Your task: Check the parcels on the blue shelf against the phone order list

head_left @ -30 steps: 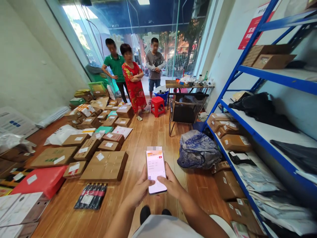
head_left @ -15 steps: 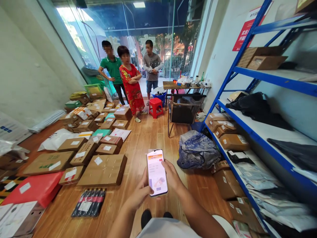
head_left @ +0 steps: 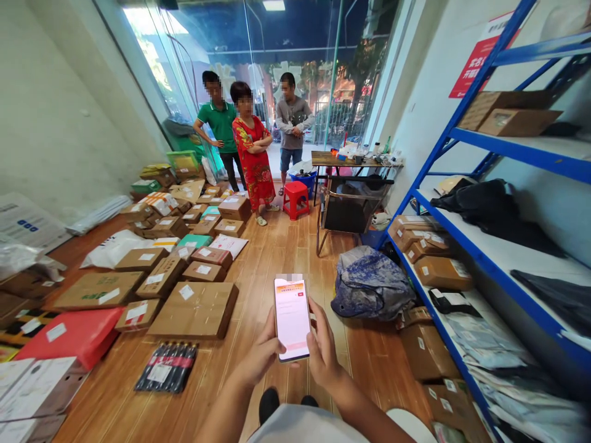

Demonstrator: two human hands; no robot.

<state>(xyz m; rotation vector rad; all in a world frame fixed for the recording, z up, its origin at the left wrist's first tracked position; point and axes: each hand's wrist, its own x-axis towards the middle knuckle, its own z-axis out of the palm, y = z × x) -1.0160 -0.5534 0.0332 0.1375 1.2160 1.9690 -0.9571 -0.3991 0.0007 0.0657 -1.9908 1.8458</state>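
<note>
Held upright in front of my body is a smartphone [head_left: 292, 320] with a lit, mostly white and pink screen and an orange banner at its top. My left hand [head_left: 262, 352] grips its left edge, the thumb lying at the lower left corner of the screen. Along the right edge, my right hand [head_left: 324, 347] is closed round the phone, its thumb by the lower right of the screen. The fingers behind the phone are mostly hidden.
Many cardboard boxes [head_left: 194, 311] and parcels cover the floor at left, with a bubble-wrapped pack [head_left: 166, 368] nearest. A blue shelf [head_left: 462, 240] and a stuffed sack [head_left: 372, 283] stand at right. Three people, a red stool [head_left: 296, 200] and a desk [head_left: 351, 161] are ahead.
My right thumb has moved from the upper part of the screen down to its lower right. The phone's page now shows different, plainer content. The view has turned slightly left.
</note>
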